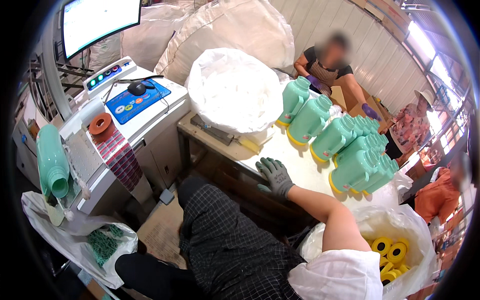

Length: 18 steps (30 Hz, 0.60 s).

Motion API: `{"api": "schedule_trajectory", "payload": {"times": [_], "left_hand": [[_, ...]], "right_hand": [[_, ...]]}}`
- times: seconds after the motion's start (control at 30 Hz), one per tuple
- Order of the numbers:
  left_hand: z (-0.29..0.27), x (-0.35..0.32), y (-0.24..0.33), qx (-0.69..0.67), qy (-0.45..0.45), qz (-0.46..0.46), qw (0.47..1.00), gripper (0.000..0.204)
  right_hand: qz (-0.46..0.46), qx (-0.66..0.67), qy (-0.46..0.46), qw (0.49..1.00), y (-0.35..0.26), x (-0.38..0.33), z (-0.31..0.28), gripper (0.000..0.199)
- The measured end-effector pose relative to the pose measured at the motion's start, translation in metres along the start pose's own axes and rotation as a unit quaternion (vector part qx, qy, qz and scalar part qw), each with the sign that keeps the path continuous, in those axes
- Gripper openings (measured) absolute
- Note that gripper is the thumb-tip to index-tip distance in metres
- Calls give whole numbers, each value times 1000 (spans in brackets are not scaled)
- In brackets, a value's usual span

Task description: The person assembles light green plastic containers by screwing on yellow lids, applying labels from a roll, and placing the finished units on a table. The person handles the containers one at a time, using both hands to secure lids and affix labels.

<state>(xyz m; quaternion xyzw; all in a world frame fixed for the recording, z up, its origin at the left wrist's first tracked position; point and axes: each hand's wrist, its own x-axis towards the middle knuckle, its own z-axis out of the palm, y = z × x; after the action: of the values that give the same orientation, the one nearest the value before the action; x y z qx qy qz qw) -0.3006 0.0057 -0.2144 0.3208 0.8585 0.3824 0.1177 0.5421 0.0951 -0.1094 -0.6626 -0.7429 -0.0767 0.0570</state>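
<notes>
My right hand (274,177), in a grey-green work glove, lies on the near edge of the white table (255,162). Its fingers are spread and it holds nothing. My left hand is out of view. Beyond my right hand stand several mint-green jug-shaped flask bodies with handles and yellow bases; the nearest is a green flask body (307,120). Over on the machine at the left, another green flask body (52,160) lies tilted with its open mouth toward me. A roll of orange-brown tape or film (101,125) sits beside it, above a red-and-dark patterned strip (119,155).
A bag of white pieces (235,90) stands on the table. Yellow ring-shaped parts (387,250) fill a lined bin at lower right; green shavings (105,242) lie in a bag at lower left. A monitor (100,25) hangs above the control panel. A gloved co-worker (330,65) works across the table.
</notes>
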Motion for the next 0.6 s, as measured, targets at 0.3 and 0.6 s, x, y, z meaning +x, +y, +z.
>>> {"api": "schedule_trajectory", "payload": {"times": [0.3,0.6], "left_hand": [[-4,-123,146,-311,-219,-29,924,49],[14,-220,242,-175,-351,99,914,65]], "right_hand": [[-181,479,71,856,-171,42,-77,98],[-125,630,101,760,-240,-24,-78,73]]}}
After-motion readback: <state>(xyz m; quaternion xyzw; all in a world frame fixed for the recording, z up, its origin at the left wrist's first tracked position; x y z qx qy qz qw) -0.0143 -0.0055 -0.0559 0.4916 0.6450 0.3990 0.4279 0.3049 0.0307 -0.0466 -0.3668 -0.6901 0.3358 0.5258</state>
